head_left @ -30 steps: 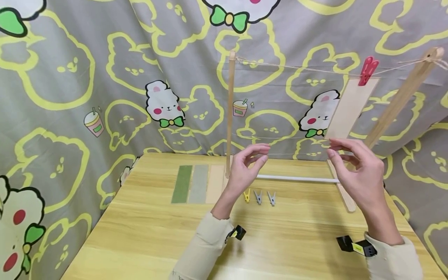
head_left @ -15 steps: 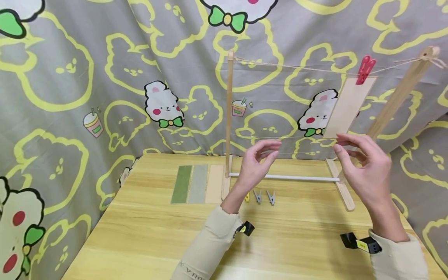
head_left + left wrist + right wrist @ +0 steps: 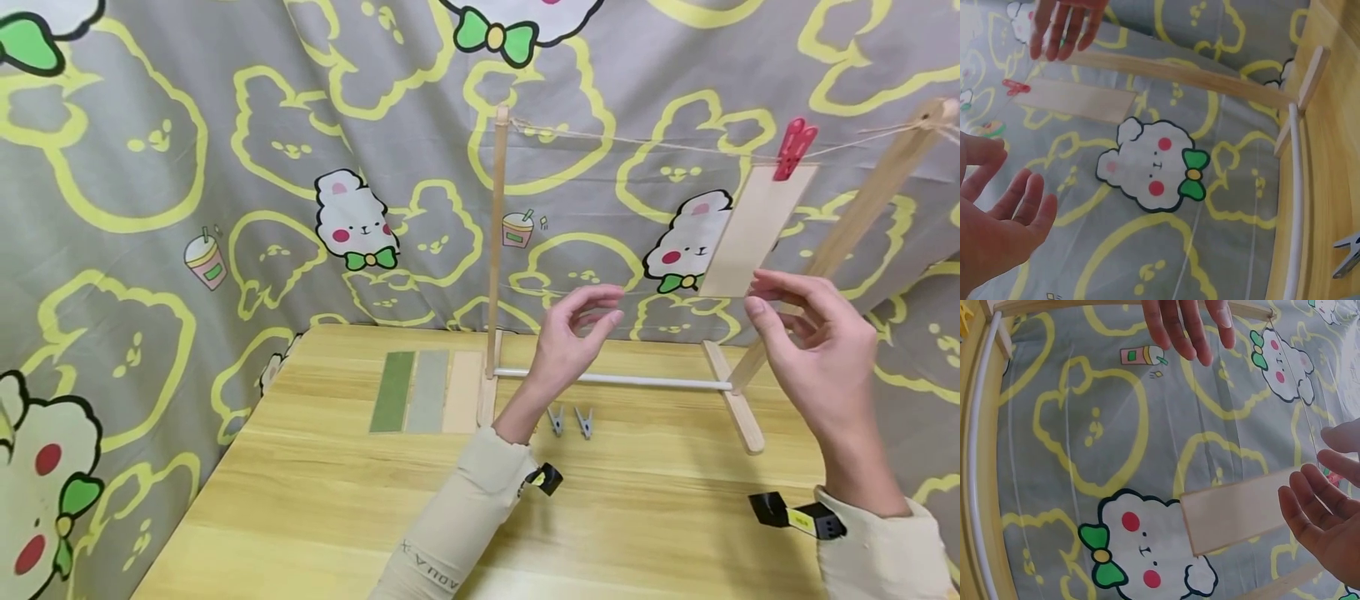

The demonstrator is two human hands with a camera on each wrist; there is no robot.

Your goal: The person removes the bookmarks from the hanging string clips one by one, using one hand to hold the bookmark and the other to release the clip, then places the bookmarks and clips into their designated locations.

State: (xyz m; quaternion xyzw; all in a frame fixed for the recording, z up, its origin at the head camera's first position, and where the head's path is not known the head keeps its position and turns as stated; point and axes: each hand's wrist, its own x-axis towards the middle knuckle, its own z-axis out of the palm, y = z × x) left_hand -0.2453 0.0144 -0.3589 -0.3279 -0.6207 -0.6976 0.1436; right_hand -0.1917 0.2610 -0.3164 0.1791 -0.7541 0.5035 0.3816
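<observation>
My left hand [image 3: 572, 342] hovers above the table near the middle of the wooden rack, fingers loosely bent and holding nothing. My right hand [image 3: 821, 358], also with nothing in it, is raised beside the lower right corner of a hanging beige card [image 3: 759, 229]; contact cannot be made out in the head view. A red clothespin [image 3: 795, 150] clips that card's top edge to the string [image 3: 637, 144], close to the right post [image 3: 877, 196]. The right wrist view shows the card [image 3: 1235, 509] tilted, with the right hand's fingers [image 3: 1316, 500] near its clipped end.
Two grey clothespins [image 3: 584, 423] lie in front of the rack's white rod [image 3: 637, 381]. A yellow clothespin [image 3: 965, 324] shows at the right wrist view's edge. Green [image 3: 392, 392], grey [image 3: 428, 392] and beige [image 3: 461, 392] cards lie left of the left post [image 3: 498, 242].
Both hands have drifted to the right and slightly up, the right one away from below the card. The left forearm now covers most of the yellow clothespin. The card still hangs from its clothespin.
</observation>
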